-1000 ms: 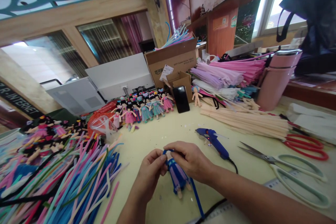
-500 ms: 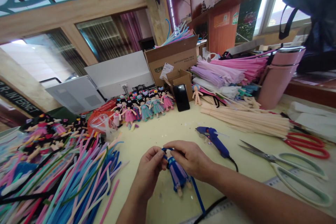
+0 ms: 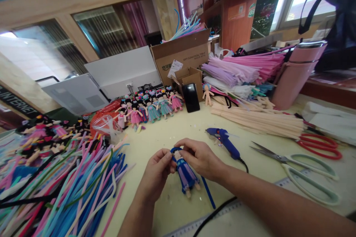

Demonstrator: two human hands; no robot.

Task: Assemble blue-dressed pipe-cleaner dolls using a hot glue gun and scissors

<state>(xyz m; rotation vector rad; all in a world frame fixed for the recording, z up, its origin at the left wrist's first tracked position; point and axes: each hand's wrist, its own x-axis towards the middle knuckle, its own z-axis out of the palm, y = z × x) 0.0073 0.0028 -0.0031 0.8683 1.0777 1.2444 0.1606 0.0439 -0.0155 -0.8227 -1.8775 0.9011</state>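
Between my two hands is a small pipe-cleaner doll in a blue and lilac dress, its feet towards me. My left hand pinches the blue piece at the doll's head from the left. From the right, my right hand closes its fingertips on the head and shoulder of the same doll. My fingers cover part of the head. A loose blue pipe cleaner lies under my right wrist. Beyond that hand rests a blue glue gun with a black cord.
Green-handled scissors and red-handled scissors lie at right, near a ruler. Coloured pipe cleaners spread at left. Finished dolls, a phone, cardboard box and pink bottle stand behind.
The view has shifted slightly. Both hands keep hold of the doll, and more of its dress and the blue piece round its head shows now.
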